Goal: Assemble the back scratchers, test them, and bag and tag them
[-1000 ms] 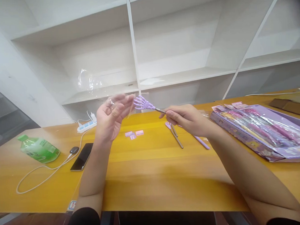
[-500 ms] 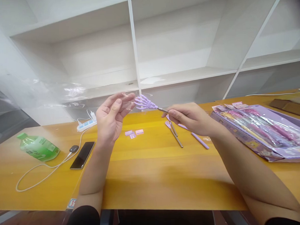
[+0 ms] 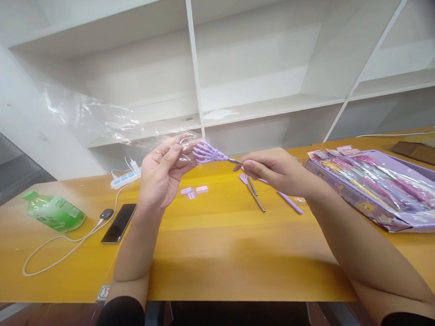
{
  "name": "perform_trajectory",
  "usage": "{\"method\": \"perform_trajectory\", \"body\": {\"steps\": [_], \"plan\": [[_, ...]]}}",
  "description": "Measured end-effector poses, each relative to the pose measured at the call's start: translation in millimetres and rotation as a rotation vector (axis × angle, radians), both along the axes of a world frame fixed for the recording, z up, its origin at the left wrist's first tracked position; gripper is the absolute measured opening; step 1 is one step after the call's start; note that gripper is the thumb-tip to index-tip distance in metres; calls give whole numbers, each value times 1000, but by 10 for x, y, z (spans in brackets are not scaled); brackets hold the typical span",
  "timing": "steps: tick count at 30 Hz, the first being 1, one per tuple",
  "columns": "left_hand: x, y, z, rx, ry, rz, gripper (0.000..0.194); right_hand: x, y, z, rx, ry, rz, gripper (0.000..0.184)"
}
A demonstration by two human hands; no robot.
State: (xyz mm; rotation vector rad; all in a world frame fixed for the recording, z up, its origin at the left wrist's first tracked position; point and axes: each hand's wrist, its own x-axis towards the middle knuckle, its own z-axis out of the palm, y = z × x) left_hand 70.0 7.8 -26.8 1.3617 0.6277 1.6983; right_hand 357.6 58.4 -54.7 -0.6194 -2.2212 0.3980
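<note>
My right hand (image 3: 275,172) grips a back scratcher by its metal rod; its purple claw-shaped head (image 3: 210,152) points left. Between the thumb and fingers of my left hand (image 3: 163,172) is a clear plastic bag (image 3: 120,126), which trails up to the left. The claw tips are at the bag's end by my left fingers; whether they are inside it I cannot tell. Below on the table lie more back scratchers (image 3: 254,195) with purple claws and a purple handle (image 3: 290,203), partly behind my right hand. Small printed labels (image 3: 192,191) lie left of them.
At the right, a purple display box (image 3: 389,223) holds several wrapped back scratchers (image 3: 369,180). To the left are a green bottle (image 3: 55,211) on its side, a phone (image 3: 119,223), a white cable (image 3: 55,240) and a power strip (image 3: 125,179). White shelves (image 3: 256,65) rise behind the table (image 3: 243,258).
The plastic bag's trailing part has swung up and narrowed. My left fingers have closed further on its end, nearer the claw. My right hand keeps its grip on the rod.
</note>
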Motion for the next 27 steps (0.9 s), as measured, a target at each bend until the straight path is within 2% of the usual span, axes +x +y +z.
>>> {"method": "perform_trajectory", "body": {"steps": [5, 9, 12, 16, 18, 22, 27], "plan": [[104, -30, -25, -1, 67, -110, 33, -35, 7, -16, 19, -3, 11, 45], [211, -22, -51, 8, 56, -159, 39, -40, 10, -20, -45, 12, -18, 37], [286, 36, -151, 0, 83, -151, 40, -78, -37, -29, -122, 64, -45, 33], [384, 159, -349, -62, 137, -187, 36, -202, -150, -63, -158, 140, -66, 42], [411, 210, -392, -83, 130, -199, 39, -249, -188, -79, -174, 151, -75, 48], [313, 264, -286, -24, 46, -122, 42, -204, -173, -61, -227, 125, -88, 57], [-48, 351, -63, 95, -41, 66, 33, 1, -82, 28, -285, 124, -69, 46]]}}
